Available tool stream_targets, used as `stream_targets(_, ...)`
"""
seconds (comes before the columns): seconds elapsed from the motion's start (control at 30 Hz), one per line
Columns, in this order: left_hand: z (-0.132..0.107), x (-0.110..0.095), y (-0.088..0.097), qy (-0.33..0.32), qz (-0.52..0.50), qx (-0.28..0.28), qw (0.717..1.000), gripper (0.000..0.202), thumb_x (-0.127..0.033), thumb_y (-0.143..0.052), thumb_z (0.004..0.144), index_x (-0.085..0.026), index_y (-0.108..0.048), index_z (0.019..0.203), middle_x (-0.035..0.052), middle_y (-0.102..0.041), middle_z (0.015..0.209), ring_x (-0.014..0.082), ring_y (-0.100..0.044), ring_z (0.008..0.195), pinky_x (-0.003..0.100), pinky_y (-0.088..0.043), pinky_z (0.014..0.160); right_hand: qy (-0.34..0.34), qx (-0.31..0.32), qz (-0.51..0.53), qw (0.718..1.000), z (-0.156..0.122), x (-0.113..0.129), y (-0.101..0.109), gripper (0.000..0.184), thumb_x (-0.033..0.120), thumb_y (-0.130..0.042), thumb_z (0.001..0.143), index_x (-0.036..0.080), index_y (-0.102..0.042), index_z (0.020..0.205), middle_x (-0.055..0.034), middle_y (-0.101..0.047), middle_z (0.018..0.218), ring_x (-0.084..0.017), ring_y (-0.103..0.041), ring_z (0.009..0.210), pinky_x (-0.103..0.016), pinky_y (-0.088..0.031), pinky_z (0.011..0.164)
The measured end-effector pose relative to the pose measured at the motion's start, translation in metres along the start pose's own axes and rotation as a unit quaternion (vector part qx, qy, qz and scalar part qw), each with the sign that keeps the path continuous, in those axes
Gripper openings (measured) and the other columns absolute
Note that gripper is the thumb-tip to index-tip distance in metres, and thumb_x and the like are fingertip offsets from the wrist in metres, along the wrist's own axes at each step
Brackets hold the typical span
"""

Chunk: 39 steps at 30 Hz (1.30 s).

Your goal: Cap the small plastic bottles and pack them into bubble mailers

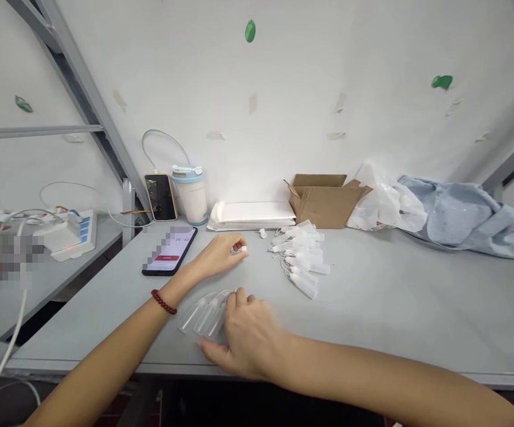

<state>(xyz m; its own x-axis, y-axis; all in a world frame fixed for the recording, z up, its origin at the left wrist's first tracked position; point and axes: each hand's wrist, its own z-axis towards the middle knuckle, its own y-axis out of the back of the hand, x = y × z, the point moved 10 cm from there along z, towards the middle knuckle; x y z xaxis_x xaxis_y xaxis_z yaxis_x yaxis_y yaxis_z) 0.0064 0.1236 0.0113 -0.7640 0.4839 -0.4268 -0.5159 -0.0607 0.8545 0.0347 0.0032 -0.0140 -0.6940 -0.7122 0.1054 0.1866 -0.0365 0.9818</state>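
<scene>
Head view: I start at the far left, where a white power strip (pixel 67 234) with blue switches sits on a lower side bench, thin white cables looping around it. Another person's hand shows at that edge, partly blurred. At the far wall a dark phone (pixel 161 197) leans upright beside a round white tumbler (pixel 191 196) with a pale blue lid. A second phone (pixel 171 250) lies flat on the smooth grey table (pixel 394 296), its screen lit white and red.

Just right of it is my left hand (pixel 216 258), a dark red bead bracelet (pixel 163 302) on the wrist. Its fingertips are pinched narrow on a small white piece (pixel 241 249) just above the tabletop. Nearer to me, a fan of clear plastic sleeves (pixel 201 314), long and glossy, lies flat on the table. My right hand (pixel 248 335) rests over their right ends, fingers curled and thumb spread. I cannot tell whether it grips them or only presses them down.

Farther right, a loose pile of bagged white parts (pixel 301 255) spreads across the table. Behind it is a flat stack of white sheets (pixel 252 214). Next comes an open brown cardboard box (pixel 323 201) with its flaps up, then a crumpled translucent plastic bag (pixel 386 204), and a rumpled light blue cloth (pixel 466 216) at the far right.
</scene>
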Motion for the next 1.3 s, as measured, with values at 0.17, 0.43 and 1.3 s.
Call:
stream_targets(0.17,0.000,-0.001,0.001,0.005,-0.007,0.002,1.000,0.015,-0.027,-0.052,0.076,-0.016,-0.060,0.083,0.0042,-0.064,0.082,0.0170,-0.056,0.073,0.029,-0.044,0.069,0.017,-0.005,-0.036,0.999,0.011,0.012,-0.012,0.066,0.064,-0.040,0.078,0.002,-0.062,0.083,-0.0188,-0.057,0.069,-0.025,-0.054,0.063,-0.035,-0.044,0.048)
stream_targets(0.43,-0.001,-0.004,0.010,0.045,-0.113,-0.003,0.993,0.017,-0.032,-0.058,0.075,-0.017,-0.061,0.080,0.0026,-0.065,0.083,0.0150,-0.056,0.072,0.028,-0.045,0.068,0.022,-0.001,-0.035,0.999,-0.002,-0.001,-0.005,0.044,0.046,-0.048,0.080,0.004,-0.059,0.089,-0.0175,-0.058,0.077,-0.028,-0.056,0.068,-0.036,-0.045,0.047)
stream_targets(1.3,-0.008,-0.013,-0.021,0.071,-0.250,0.109,0.960,0.026,-0.040,-0.057,0.077,-0.015,-0.060,0.084,0.0027,-0.064,0.074,0.0155,-0.059,0.069,0.026,-0.046,0.062,0.097,-0.140,0.114,0.979,-0.010,-0.093,0.012,0.057,0.024,-0.059,0.081,0.014,-0.034,0.131,-0.0151,-0.052,0.106,-0.025,-0.053,0.094,-0.043,-0.050,0.078)
